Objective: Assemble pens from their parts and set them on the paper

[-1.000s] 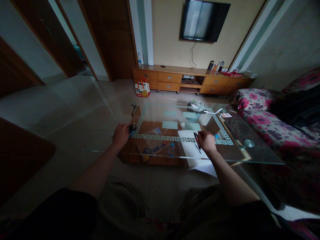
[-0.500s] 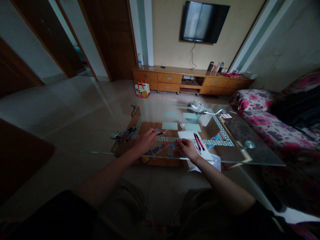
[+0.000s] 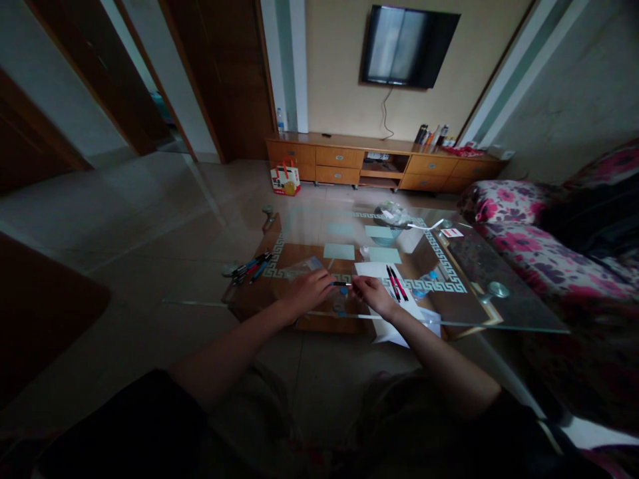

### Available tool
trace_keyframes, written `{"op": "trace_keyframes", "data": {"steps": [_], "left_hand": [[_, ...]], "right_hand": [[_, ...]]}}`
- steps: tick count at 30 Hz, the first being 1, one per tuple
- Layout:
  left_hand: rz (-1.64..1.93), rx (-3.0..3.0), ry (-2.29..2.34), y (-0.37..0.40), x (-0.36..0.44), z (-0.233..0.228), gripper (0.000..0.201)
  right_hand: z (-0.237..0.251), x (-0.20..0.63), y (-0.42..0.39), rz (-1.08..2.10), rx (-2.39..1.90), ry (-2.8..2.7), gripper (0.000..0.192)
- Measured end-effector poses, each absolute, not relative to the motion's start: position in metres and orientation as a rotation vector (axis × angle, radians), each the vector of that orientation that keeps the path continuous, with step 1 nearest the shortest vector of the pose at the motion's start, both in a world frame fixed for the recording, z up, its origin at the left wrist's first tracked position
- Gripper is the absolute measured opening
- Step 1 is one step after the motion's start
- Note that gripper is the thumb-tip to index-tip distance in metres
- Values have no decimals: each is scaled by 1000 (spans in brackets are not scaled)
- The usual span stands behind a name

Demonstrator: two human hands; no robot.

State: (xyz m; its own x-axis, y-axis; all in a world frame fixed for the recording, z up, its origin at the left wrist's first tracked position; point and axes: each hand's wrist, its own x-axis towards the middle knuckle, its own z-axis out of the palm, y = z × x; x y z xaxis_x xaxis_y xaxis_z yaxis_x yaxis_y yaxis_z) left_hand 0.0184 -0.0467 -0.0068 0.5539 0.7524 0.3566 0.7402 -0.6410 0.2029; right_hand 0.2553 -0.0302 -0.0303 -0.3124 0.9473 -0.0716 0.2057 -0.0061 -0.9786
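Over glass coffee table (image 3: 499,313), near edge: pile of pens (image 3: 251,267) at table's far-left corner, well apart from hands. Left hand (image 3: 307,291) curled, fingers pinching one end of a thin pen (image 3: 342,284); right hand (image 3: 372,294) just beside it, fingertips closed on pen's other end. Pen lies roughly level betw the 2 hands, above table's near-middle. White paper (image 3: 374,269) right of hands w/ two red/black pens (image 3: 394,282) on it. Floral sofa (image 3: 524,239) right of table
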Motion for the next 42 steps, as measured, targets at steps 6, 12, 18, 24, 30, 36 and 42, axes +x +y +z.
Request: {"op": "trace_keyframes", "data": {"steps": [6, 12, 18, 24, 30, 36, 42], "left_hand": [[632, 2812, 1290, -49, 22, -10, 29], [640, 2818, 1261, -49, 21, -11, 31], [605, 2793, 1273, -49, 17, -9, 27], [616, 2759, 1305, -42, 12, -10, 31], [614, 2749, 1349, -38, 8, -8, 30], [578, 2761, 1329, -42, 8, -5, 31], [583, 2776, 1308, -43, 10, -8, 28]], "right_hand": [[-35, 258, -33, 1409, -1230, -1578, 51], [-34, 258, -39, 1405, -1199, -1636, 50], [-32, 255, -40, 1312, -1167, -1708, 53], [-20, 247, -41, 1198, -1206, -1785, 55], [-14, 240, -36, 1167, -1217, -1819, 58], [-33, 243, -33, 1238, -1209, -1772, 58], [-42, 249, -33, 1269, -1193, -1755, 57]]}}
